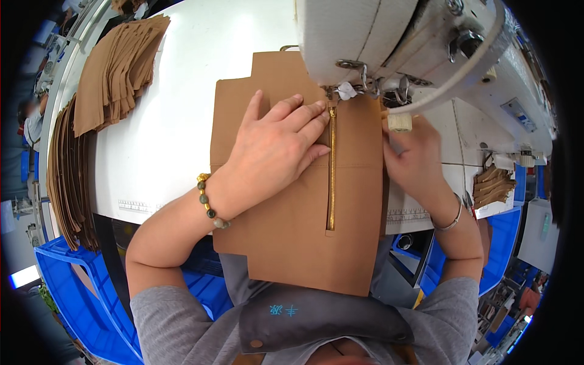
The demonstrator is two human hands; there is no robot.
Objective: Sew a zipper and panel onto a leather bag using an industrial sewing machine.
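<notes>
A flat brown panel (286,225) with notched corners lies under the sewing machine's needle area (330,96) and hangs over the table's front edge toward me. A gold-toothed zipper (332,170) runs lengthwise in a narrow slot in it, its far end close to the presser foot. My left hand (277,140) rests flat on the panel, fingers stretched, the fingertips beside the zipper's far end. At the panel's right edge, my right hand (413,152) has its fingers curled in and pinches that edge; a machine part hides some of the fingers.
The white sewing machine (365,42) overhangs the far right. Stacks of brown pieces (118,73) stand at the table's left, with a smaller pile (493,185) at the right. Blue bins (85,298) sit below on both sides. Ruler markings (407,216) line the white table's front edge.
</notes>
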